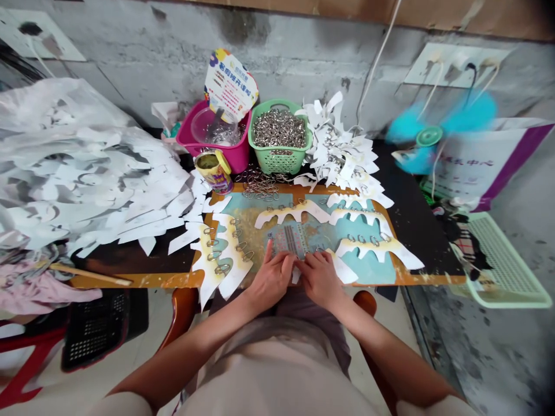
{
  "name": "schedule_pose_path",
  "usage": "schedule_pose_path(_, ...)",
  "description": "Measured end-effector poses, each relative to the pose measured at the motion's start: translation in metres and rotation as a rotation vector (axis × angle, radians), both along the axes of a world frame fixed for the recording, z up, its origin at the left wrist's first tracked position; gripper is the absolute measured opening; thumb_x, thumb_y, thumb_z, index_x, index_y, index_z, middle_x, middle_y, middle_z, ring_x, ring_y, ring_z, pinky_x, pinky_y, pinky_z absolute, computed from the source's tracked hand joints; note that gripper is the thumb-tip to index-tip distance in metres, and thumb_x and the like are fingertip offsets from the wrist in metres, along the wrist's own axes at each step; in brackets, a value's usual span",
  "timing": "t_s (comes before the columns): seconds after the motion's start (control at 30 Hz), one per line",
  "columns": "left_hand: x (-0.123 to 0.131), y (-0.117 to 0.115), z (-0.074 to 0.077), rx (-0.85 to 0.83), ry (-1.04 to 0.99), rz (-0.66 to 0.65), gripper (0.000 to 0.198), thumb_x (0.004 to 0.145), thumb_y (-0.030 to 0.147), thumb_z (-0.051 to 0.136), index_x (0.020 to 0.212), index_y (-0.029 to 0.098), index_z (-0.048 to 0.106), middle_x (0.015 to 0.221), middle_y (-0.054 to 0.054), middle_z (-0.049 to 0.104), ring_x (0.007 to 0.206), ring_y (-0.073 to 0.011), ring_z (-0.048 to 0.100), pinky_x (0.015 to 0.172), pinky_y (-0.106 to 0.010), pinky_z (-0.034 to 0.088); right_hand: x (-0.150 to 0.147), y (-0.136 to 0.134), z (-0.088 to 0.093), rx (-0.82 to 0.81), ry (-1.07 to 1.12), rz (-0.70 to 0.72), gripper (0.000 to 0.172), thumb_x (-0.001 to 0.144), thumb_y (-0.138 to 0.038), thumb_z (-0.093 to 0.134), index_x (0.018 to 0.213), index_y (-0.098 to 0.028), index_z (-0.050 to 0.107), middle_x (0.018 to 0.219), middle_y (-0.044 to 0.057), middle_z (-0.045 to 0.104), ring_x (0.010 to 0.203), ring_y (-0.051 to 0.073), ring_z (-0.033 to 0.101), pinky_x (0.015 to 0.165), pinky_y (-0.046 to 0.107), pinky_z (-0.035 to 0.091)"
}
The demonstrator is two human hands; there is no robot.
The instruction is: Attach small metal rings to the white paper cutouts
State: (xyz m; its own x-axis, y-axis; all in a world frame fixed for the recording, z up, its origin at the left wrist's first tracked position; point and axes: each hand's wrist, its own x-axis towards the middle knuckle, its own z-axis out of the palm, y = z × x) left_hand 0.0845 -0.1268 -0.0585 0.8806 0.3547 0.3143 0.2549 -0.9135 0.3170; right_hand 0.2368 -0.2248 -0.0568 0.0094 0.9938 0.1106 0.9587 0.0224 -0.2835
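Observation:
My left hand (pixel 271 280) and my right hand (pixel 321 278) lie close together at the front of a stained teal-and-orange work board (pixel 245 245). The left fingertips rest on a patterned printed card (pixel 288 240). My right fingers sit at that card's lower edge, near a white paper strip (pixel 338 268). Several die-cut white paper pieces with metal rings threaded along them lie on the board, one to the left (pixel 223 260) and one to the right (pixel 377 248). Whether either hand grips the card is hidden by the fingers.
A green basket of metal rings (pixel 280 136) and a pink tub (pixel 217 141) stand behind the board, with loose rings (pixel 260 185) before them. Heaps of cut white paper (pixel 108 179) lie left and behind. A spinning teal fan (pixel 429 136) stands at the right.

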Motion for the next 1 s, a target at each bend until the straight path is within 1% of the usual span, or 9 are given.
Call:
schedule_pose_path(0.2,0.003,-0.007,-0.003,0.017,-0.007,0.090,0.016,0.094,0.008,0.039,0.103,0.017,0.049,0.096,-0.007,0.069,0.099,-0.0222,0.064,0.117,-0.065,0.019,-0.005,-0.003,-0.006,0.027,-0.009,-0.033,0.039,0.088,-0.018,0.051,0.125,-0.019,0.062,0.090,0.009,0.060,0.087,0.026,0.048,0.083,0.043,0.032)
schedule_pose_path(0.33,0.002,-0.008,-0.003,-0.014,-0.020,0.088,0.026,0.089,0.005,0.040,0.110,0.016,0.050,0.103,-0.009,0.069,0.110,-0.0235,0.062,0.119,-0.064,0.013,-0.003,-0.006,-0.008,0.042,0.025,-0.055,0.042,0.089,-0.018,0.049,0.130,-0.017,0.057,0.093,0.009,0.062,0.089,0.027,0.049,0.087,0.043,0.033)
schedule_pose_path(0.43,-0.003,-0.013,0.000,-0.019,0.000,0.048,0.036,0.084,0.009,0.045,0.120,0.013,0.051,0.110,-0.014,0.068,0.121,-0.0278,0.056,0.119,-0.066,0.008,0.000,-0.012,-0.008,0.070,0.078,-0.023,0.043,0.089,-0.016,0.048,0.131,-0.015,0.055,0.097,0.010,0.064,0.092,0.026,0.050,0.090,0.043,0.034)
schedule_pose_path(0.53,-0.008,-0.021,-0.001,0.012,0.042,0.031,0.040,0.084,0.017,0.049,0.123,0.012,0.054,0.115,-0.016,0.067,0.126,-0.0307,0.052,0.119,-0.064,0.007,-0.001,-0.019,-0.007,0.087,0.086,0.009,0.034,0.088,-0.014,0.049,0.120,-0.018,0.060,0.099,0.009,0.065,0.097,0.026,0.050,0.092,0.043,0.034)
schedule_pose_path(0.67,-0.014,-0.031,-0.009,0.067,0.062,0.051,0.039,0.088,0.021,0.051,0.126,0.015,0.058,0.123,-0.015,0.065,0.126,-0.0307,0.052,0.120,-0.062,0.000,0.000,-0.020,0.001,0.071,0.055,0.016,0.020,0.084,-0.015,0.054,0.101,-0.020,0.065,0.098,0.009,0.066,0.099,0.027,0.052,0.096,0.046,0.032)
schedule_pose_path(0.73,-0.015,-0.034,-0.013,0.078,0.052,0.062,0.039,0.089,0.021,0.051,0.127,0.016,0.059,0.125,-0.014,0.064,0.128,-0.0306,0.051,0.119,-0.063,-0.004,0.007,-0.015,0.006,0.060,0.130,0.019,0.018,0.084,-0.014,0.053,0.096,-0.021,0.065,0.092,0.007,0.067,0.095,0.025,0.054,0.092,0.044,0.036)
schedule_pose_path(0.8,-0.016,-0.034,-0.015,0.075,0.058,0.070,0.038,0.090,0.022,0.051,0.127,0.017,0.059,0.127,-0.014,0.064,0.129,-0.0304,0.049,0.117,-0.065,-0.008,0.018,-0.005,0.011,0.104,0.259,-0.024,0.022,0.086,-0.013,0.050,0.098,-0.022,0.066,0.086,0.005,0.067,0.089,0.023,0.056,0.086,0.039,0.041)
schedule_pose_path(0.9,-0.018,-0.035,-0.018,0.082,0.061,0.090,0.038,0.091,0.023,0.052,0.127,0.018,0.060,0.128,-0.014,0.063,0.130,-0.0303,0.048,0.115,-0.066,-0.012,0.029,0.015,0.016,0.205,0.338,-0.083,0.026,0.088,-0.016,0.052,0.108,-0.020,0.067,0.096,0.007,0.064,0.092,0.023,0.057,0.085,0.037,0.044)
schedule_pose_path(1.0,-0.020,-0.037,-0.024,0.121,0.024,0.149,0.040,0.090,0.025,0.054,0.129,0.020,0.060,0.127,-0.014,0.063,0.129,-0.0311,0.048,0.115,-0.066,-0.012,0.030,0.034,0.018,0.112,0.282,0.045,0.018,0.084,-0.018,0.062,0.100,-0.020,0.070,0.105,0.009,0.061,0.099,0.024,0.053,0.089,0.038,0.044)
